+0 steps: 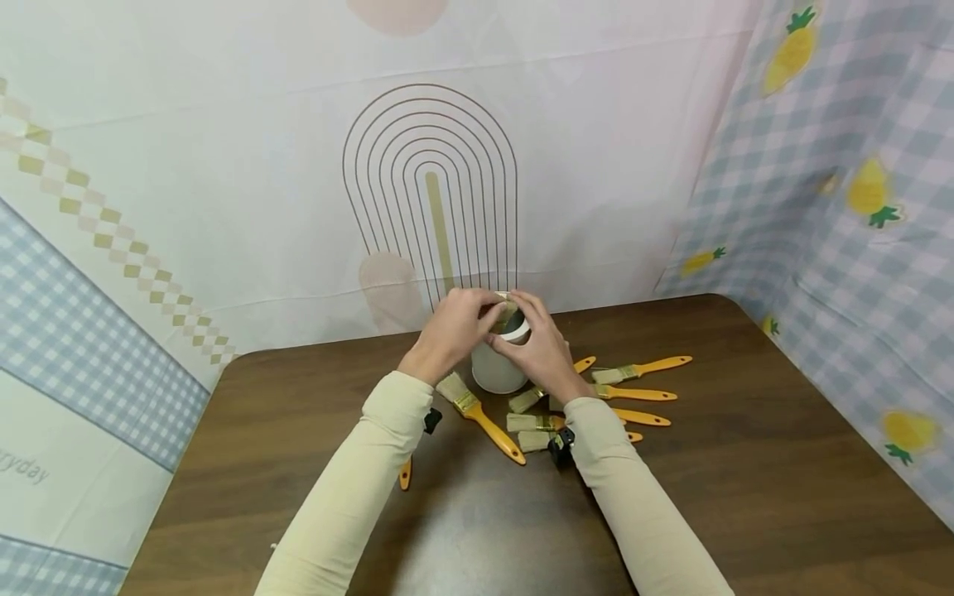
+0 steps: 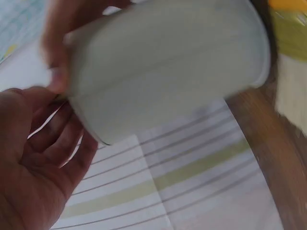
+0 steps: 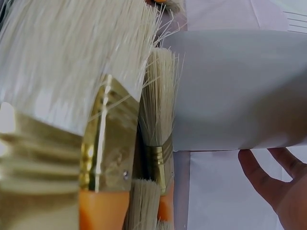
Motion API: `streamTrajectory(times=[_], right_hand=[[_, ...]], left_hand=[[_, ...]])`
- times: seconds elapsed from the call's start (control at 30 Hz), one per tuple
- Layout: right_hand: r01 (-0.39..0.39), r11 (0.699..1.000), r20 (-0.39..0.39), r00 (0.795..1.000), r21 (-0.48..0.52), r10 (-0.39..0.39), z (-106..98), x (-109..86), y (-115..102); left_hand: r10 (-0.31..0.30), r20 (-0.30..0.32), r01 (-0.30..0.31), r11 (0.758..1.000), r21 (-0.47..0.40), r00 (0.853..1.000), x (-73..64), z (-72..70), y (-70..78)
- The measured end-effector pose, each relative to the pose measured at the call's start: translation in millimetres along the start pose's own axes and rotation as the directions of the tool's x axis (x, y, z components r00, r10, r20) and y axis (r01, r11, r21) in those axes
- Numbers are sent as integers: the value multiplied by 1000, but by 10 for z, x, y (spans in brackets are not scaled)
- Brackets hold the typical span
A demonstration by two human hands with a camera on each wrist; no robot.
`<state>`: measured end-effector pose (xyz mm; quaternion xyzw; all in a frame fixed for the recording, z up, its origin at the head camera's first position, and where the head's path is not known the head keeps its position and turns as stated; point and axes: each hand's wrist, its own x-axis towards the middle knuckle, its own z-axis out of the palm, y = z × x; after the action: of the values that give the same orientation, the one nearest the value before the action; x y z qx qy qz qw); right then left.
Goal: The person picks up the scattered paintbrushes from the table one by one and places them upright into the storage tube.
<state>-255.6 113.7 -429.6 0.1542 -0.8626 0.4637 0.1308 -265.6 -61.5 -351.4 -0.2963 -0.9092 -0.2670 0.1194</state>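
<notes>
Toward the far edge of the worktop [image 1: 261, 414], a pale open-topped can [image 1: 495, 367] stands upright between loose paintbrushes [image 1: 537, 422], its rim gripped by the right hand [image 1: 544, 349] with the thumb on the near side and fingers across the far side. Bent over the same mouth, the left hand [image 1: 453, 327] brings thumb and fingers together, though I cannot tell whether they pinch anything. An uneven push so high up could tip the can, while a low sweep of the right forearm could scatter the brushes lying beneath it.
</notes>
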Motion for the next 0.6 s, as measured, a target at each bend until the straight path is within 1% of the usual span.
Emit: streamTrajectory(times=[0.13,0.2,0.27,0.3,0.4,0.47,0.53,0.6], right_hand=[[19,1000,16,1000,9,-19,20,-4,21],[26,1000,22,999,17,-26,27,-8,25],[25,1000,26,999,16,-26,34,-11,25],[20,1000,26,999,10,-20,39,-12,22],[0,1000,24,1000,-10,0,50,-9,13],[-6,1000,17,1000,-21,6,48,-3,11],[-5,1000,3,1000,-24,5,36,3,11],[4,1000,-11,1000,-27,-4,19,9,15]], left_hand=[[-43,96,52,995,-91,994,17,-50,49],[-53,124,68,990,-123,991,11,-71,59],[-53,112,70,986,-153,992,-10,-103,57],[-58,93,73,983,-170,994,-32,-128,52],[-89,10,89,973,-213,996,-138,-247,31],[-124,-32,114,968,-222,992,-250,-351,7],[-170,-36,157,961,-227,985,-393,-450,-21],[-219,-9,212,953,-218,976,-555,-526,-65]])
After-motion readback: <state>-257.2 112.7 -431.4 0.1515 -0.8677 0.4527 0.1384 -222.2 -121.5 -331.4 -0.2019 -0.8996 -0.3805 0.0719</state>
